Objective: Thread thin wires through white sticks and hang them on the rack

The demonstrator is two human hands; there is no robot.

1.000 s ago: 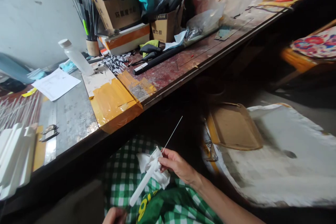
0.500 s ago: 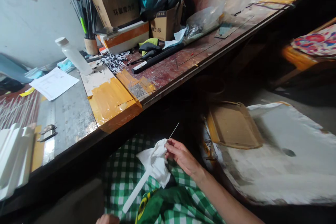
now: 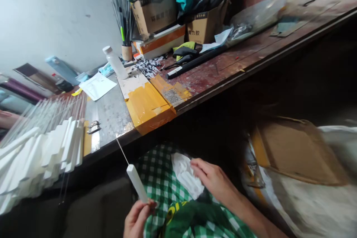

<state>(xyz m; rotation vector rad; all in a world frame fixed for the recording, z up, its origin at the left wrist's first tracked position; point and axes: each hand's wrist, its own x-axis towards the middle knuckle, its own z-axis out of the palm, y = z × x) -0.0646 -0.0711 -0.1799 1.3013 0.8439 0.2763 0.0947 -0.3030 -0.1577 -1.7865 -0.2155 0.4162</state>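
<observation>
a: head view first. what is held, and where?

b: a white stick (image 3: 137, 183) with a thin wire (image 3: 122, 151) at its upper end is pinched at its lower end by the fingertips of the left hand (image 3: 137, 218), low in the frame, above the lap. the stick is tilted up and to the left, and the wire tip is seen just below the workbench edge (image 3: 178, 109).

a: and the right hand?

b: the right hand (image 3: 213, 180) is laid on a crumpled white cloth (image 3: 186, 176) spread on the green checked fabric (image 3: 160, 178); the cloth is pressed under the fingers, but whether it is actually clasped cannot be told.

a: what room is left around the stick?

b: open dark space is seen between the bench edge and the lap. a stack of white pieces (image 3: 39, 156) overhangs the bench at the left, near the wire but apart from it. yellow tape (image 3: 147, 106) is wrapped over the edge just above. a cardboard tray (image 3: 298, 150) lies to the right, well apart, and is blurred.

a: farther back?

b: a white bottle (image 3: 115, 62) and boxes (image 3: 156, 13) are stood against the wall.
</observation>
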